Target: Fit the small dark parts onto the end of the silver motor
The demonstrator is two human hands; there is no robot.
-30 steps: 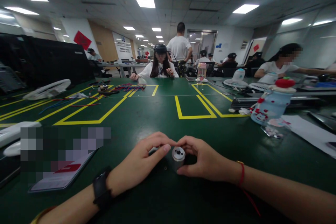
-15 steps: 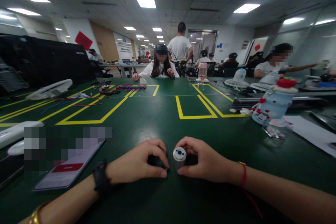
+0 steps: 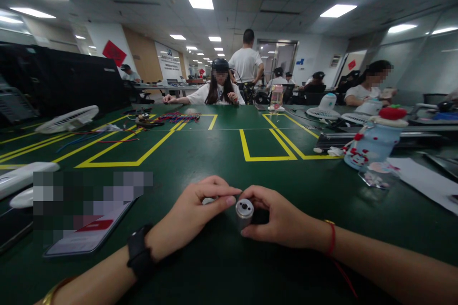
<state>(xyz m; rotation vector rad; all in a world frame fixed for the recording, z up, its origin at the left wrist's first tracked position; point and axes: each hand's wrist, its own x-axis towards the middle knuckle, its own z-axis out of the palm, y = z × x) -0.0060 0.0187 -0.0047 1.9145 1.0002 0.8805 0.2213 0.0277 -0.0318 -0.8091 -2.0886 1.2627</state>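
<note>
A silver metal can [image 3: 244, 219] stands on the green worktop [image 3: 200, 271], right in front of the person, between the two hands. It is a short, round tube. Its long way goes up and down, so it stands on end, or very nearly so. Its flat top points up at the ceiling and a little toward the person. There are dark holes in the top, with the biggest one in the middle. The bottom end points down at the worktop.

The right hand [image 3: 281, 214] has its grip around the can. The thumb is on the near side and the pointing finger curls around the far side, so the can is pinched between them. A red string [image 3: 331, 238] is tied on the right wrist.

The left hand [image 3: 195, 207] is just beside the top of the can. Its grip is nearly closed, with the thumb and pointing finger close together. I cannot tell if something tiny is between them. A black watch [image 3: 139, 251] is on that wrist.

A phone [image 3: 75, 244] lies farther to the left. A blue bottle [image 3: 374, 145] stands off to the right.
</note>
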